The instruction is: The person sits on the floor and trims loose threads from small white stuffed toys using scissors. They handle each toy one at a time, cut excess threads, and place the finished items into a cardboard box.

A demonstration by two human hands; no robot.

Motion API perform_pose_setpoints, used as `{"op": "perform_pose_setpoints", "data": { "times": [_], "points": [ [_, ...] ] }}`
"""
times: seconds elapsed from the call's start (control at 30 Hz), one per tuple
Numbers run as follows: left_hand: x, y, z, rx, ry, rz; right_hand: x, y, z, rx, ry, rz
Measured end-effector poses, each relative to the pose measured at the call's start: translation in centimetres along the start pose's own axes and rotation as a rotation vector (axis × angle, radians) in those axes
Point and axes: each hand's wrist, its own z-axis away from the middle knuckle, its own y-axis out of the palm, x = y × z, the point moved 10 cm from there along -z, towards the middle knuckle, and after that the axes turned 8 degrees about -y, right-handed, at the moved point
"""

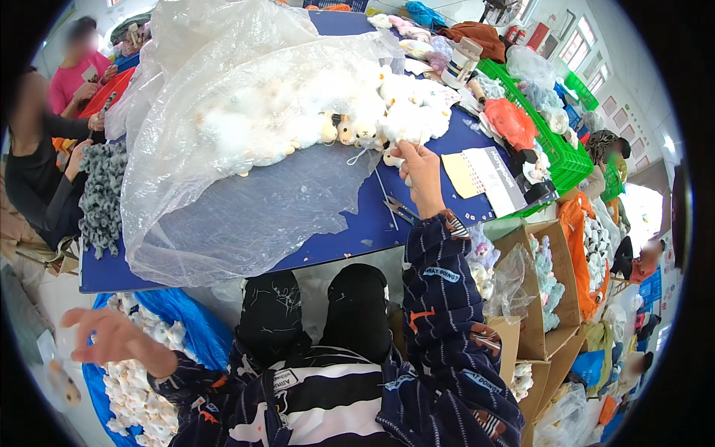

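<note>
Off the table's left front, my left hand (119, 339) is raised with its fingers apart, slightly smeared by motion and holding nothing. A blurred small plush toy (65, 384) shows below its fingertips, apart from them. My right hand (421, 177) is over the blue table (328, 249), thumb and fingers pinched together. Something thin and pale sticks up from the pinch, too small to name. Just beyond lies a heap of white plush toys (298, 112) with small beige faces, partly under a clear plastic bag (179, 201). Near my right wrist lie metal snips (402, 211) and a white cord (386, 195).
Small white plush pieces fill a blue bag (201, 320) at lower left. Right of my arm stand cardboard boxes (555, 298) with plush toys. A green crate (570, 160), a white jar (462, 63) and papers (495, 179) are at the table's right. Co-workers sit at left.
</note>
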Motion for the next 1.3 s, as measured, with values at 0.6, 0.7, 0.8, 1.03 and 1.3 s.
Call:
{"op": "perform_pose_setpoints", "data": {
  "times": [0.6,0.7,0.8,1.03,1.3],
  "points": [
    [22.6,-16.4,0.9,-0.763,-0.820,-0.660,5.8,11.3,21.9,0.755,-1.069,0.848],
    [22.0,-16.4,-0.1,-0.643,-0.819,-0.857,5.2,10.2,20.1,0.728,-0.861,0.547],
    [22.2,-15.3,-1.5,-0.390,-0.870,-1.018,4.6,7.6,17.0,0.491,-0.441,0.313],
    [22.2,-13.8,-1.8,0.042,-0.825,-1.778,0.6,10.4,16.9,0.561,0.043,-0.110],
    [21.0,-12.3,-1.5,0.022,-0.824,-1.708,3.0,11.3,17.2,0.663,-0.277,0.039]
  ]
}}
